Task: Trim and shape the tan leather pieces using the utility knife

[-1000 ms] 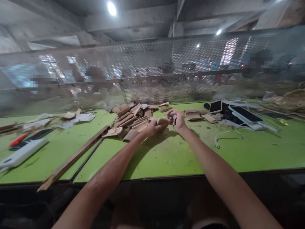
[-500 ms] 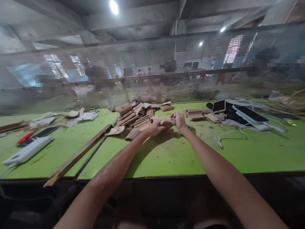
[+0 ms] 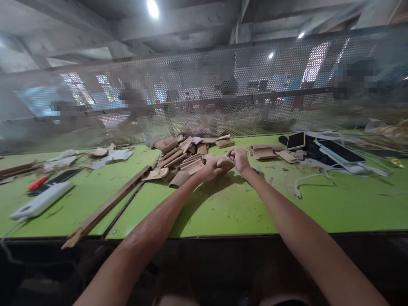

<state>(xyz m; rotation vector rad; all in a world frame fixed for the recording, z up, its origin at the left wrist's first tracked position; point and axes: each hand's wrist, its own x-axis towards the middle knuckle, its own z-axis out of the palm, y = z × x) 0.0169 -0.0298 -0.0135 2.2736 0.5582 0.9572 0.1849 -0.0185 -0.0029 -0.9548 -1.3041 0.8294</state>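
Observation:
My left hand is wrapped round a curved tan piece that looks like bamboo or dried sheath, held just above the green table. At the far end of that piece, my right hand is closed with its fingers bunched against it. Whatever sits inside the right fingers is too small to make out; a dark green bit shows beside the wrist. Behind my left hand lies a heap of similar curved pieces. More curved pieces rest to the right of my right hand.
A long wooden strip overhangs the front edge at left. Farther left lie a white power bank and a red-handled tool. Phones and a white cable are at right. A perforated metal screen stands behind the table.
The view has shifted slightly. Both hands stay together on the curved piece, its end now tipped a little differently, and the right fingers have moved slightly.

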